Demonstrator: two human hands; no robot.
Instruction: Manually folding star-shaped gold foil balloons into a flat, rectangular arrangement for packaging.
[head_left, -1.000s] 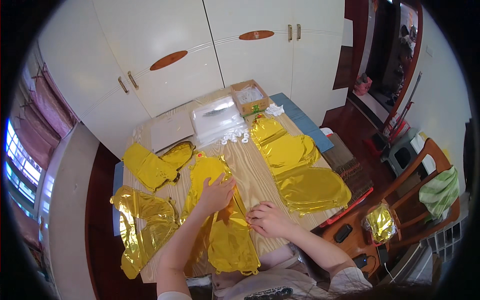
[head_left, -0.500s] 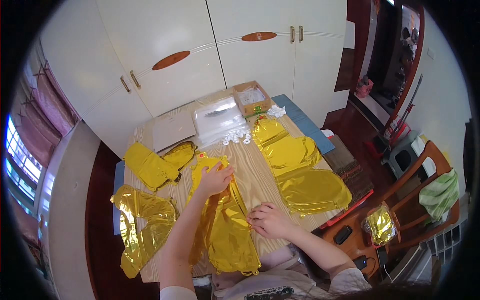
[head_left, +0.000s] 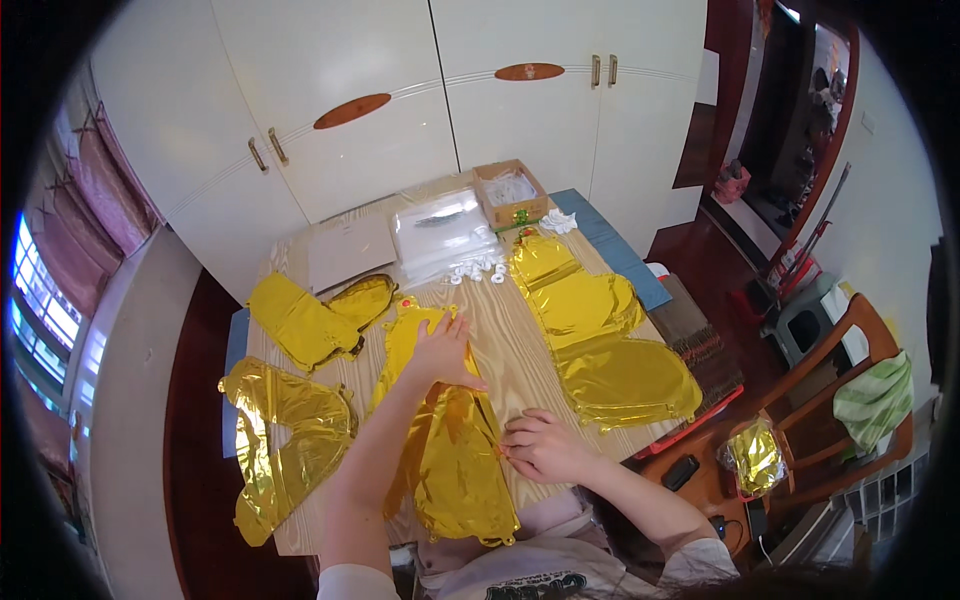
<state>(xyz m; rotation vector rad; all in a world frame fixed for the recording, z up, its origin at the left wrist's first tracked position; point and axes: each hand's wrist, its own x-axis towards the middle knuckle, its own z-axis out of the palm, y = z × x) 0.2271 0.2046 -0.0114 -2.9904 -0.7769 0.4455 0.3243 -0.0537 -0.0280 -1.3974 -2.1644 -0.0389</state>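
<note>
A white wardrobe (head_left: 400,100) with brass handles fills the far side, and in front of it stands a wooden table (head_left: 520,350) strewn with gold foil. The biggest foil pieces lie on the right of the table: a long balloon (head_left: 565,290) running toward the far end and a rounder one (head_left: 625,380) near the right edge. On the left a crumpled balloon (head_left: 285,440) hangs over the near-left corner, and beyond it two smaller yellow ones (head_left: 310,315) lie side by side. In the middle, running from the person's lap up the table, is the flat gold balloon (head_left: 450,450) under both hands. The left hand (head_left: 443,352) lies open, palm down, fingers spread, pressing its upper part flat against the wood. The right hand (head_left: 540,447) rests at the balloon's right edge, lower down, fingers curled and touching the foil; whether it pinches anything cannot be told. The two hands are apart, one above the other along the balloon. At the far end sit a stack of clear plastic bags (head_left: 440,232), a flat cardboard sheet (head_left: 350,250), a small open box (head_left: 510,192) and a scatter of small white bits (head_left: 477,268). To the right a wooden chair (head_left: 850,400) holds a green cloth (head_left: 875,400).
</note>
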